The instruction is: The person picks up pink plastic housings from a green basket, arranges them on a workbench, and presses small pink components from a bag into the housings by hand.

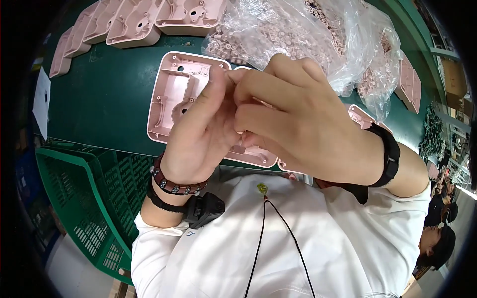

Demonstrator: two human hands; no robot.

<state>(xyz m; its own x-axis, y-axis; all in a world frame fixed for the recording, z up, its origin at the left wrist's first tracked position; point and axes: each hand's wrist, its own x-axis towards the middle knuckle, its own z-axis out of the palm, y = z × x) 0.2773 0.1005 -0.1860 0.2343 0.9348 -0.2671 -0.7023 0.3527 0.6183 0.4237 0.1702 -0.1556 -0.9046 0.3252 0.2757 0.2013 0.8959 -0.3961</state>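
Both my hands meet in front of my chest, above a row of pink plastic housings. My left hand [196, 131] is turned palm inward, its thumb pointing up and its fingers curled behind the right hand's. Bent fingers of my right hand [308, 116] close in against the left palm and fingertips. Whatever lies between the fingers is hidden or too small to name. Just beneath the left hand sits an open pink housing [171, 92] with inner walls, posts and round holes. A second pink housing [256, 156] shows partly under the hands.
More pink housings [131, 25] line the table's far left, and others [410, 84] stand at the right. Clear plastic bags [278, 37] full of small pink parts lie at the back. A green crate [82, 208] stands left of me, beside the green table [107, 116].
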